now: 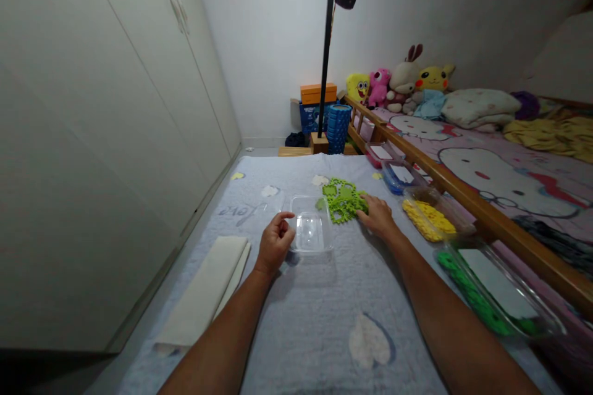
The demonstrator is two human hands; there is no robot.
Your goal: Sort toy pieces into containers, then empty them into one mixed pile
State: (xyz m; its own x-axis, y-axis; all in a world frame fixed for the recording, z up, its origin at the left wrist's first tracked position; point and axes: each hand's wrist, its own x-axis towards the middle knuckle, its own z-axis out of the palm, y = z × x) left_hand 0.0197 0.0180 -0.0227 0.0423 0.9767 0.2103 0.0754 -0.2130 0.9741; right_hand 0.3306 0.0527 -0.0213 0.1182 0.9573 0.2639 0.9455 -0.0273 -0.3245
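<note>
An empty clear plastic container sits on the pale blue blanket in front of me. My left hand grips the container's left rim, fingers curled around it. A pile of lime-green flat pieces lies just beyond the container, to its right. My right hand rests on the right edge of that pile, its fingers closed over the pieces.
Along the right stand clear trays: green pieces, yellow pieces, a blue one, a red one. A wooden bed rail runs beside them. Folded white cloth lies left. A black pole stands ahead.
</note>
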